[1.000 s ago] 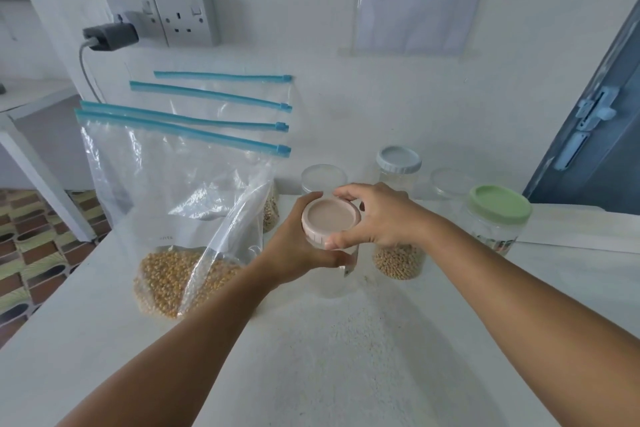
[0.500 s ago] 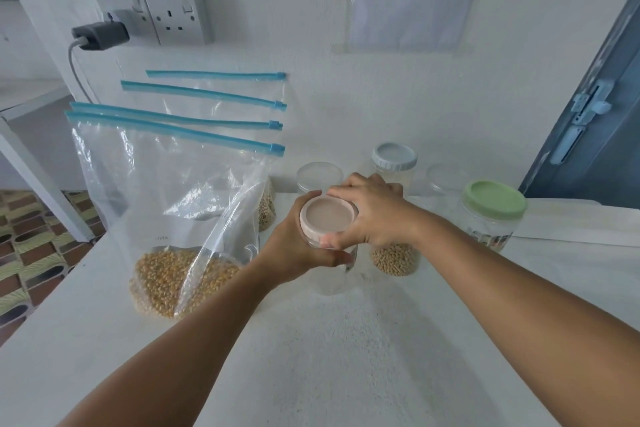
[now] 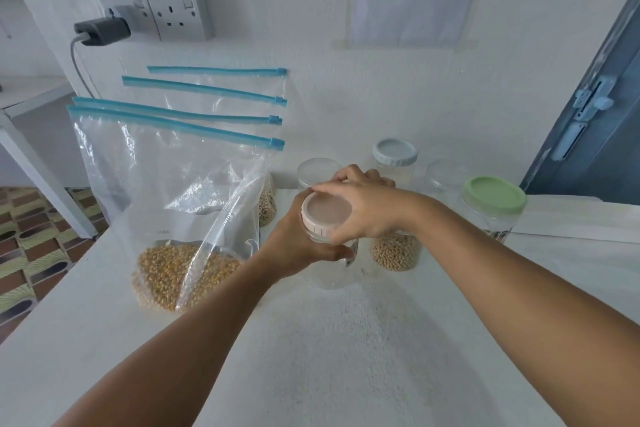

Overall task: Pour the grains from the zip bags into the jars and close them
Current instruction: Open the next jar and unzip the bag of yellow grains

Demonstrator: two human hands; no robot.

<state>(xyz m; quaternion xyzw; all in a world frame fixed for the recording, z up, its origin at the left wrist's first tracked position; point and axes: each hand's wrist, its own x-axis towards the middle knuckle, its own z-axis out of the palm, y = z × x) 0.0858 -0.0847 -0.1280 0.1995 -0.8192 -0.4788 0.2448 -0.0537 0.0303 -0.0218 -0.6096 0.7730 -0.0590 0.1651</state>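
Jar upright near table centre, long axis vertical. Left hand wraps its glass body, fingers curled round it. Right hand sits directly above, fingers curled round the rim of the pink lid, so the turn runs about that axis. Bag of grain just left, bean jar just right; open table in front.

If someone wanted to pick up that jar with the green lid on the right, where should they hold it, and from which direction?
Probably by the clear body just under the lid, coming in from the front. The green-lidded jar stands upright on the table, and its lid overhangs the body, so fingers wrapped below it would not slip upward. Its front is open, while other jars stand to its left.
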